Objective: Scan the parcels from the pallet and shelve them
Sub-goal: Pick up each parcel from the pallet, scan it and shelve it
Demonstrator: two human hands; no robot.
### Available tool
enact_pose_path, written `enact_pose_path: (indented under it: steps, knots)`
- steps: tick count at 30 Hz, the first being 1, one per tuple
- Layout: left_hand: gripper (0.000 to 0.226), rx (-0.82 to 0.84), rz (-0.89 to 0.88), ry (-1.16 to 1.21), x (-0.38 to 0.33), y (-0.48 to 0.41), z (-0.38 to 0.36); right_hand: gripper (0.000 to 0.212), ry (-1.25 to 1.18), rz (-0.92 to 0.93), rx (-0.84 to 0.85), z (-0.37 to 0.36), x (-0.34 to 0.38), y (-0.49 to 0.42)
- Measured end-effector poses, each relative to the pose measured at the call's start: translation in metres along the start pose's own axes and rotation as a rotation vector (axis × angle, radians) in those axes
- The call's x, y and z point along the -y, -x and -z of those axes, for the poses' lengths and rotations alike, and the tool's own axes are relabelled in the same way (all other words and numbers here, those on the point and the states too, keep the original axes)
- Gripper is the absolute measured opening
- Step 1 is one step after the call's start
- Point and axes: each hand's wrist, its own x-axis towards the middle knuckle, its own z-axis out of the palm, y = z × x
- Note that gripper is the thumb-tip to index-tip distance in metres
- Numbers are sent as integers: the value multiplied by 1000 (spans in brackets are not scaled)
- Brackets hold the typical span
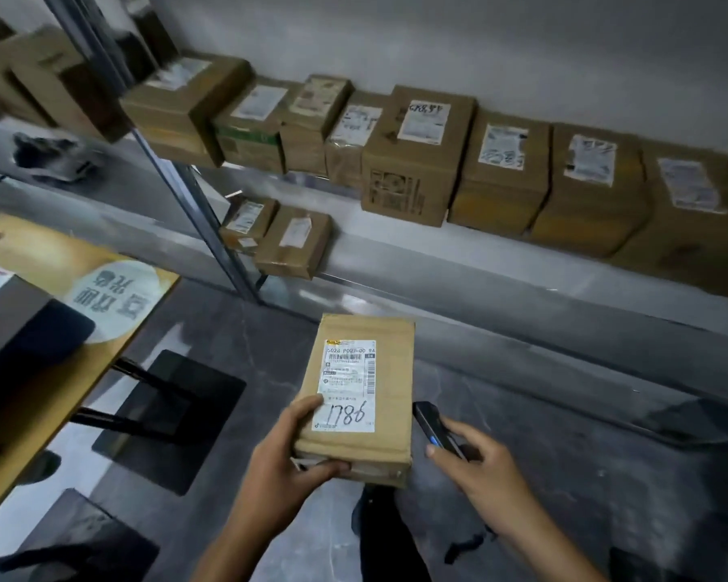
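Held parcel (389, 329) by near end with left hand (286, 451), gripped scanner (431, 426) in right hand (482, 466); couldn't read blurred labels (424, 121) on shelf boxes (501, 199).

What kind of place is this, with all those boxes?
Most likely a parcel storeroom or pickup depot. Labelled boxes stand in rows on a metal shelf, and the person's left hand holds a parcel with a shipping label while the right hand holds a scanner.

wooden table (47, 256), dark floor (564, 464), grey wall (480, 44)
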Motion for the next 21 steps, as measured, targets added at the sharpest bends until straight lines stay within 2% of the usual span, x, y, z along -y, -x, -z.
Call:
enact_pose_path:
  steps: [5,11,21]
  knots:
    - [87,17,77,-6,32,-104,20,51,19,-61,48,-30,28,-106]
    - [83,54,65,23,54,-209,44,35,56,-78,45,-50,74,-197]
    - [82,160,66,52,122,-319,64,35,33,-201,-50,-108,87,-285]
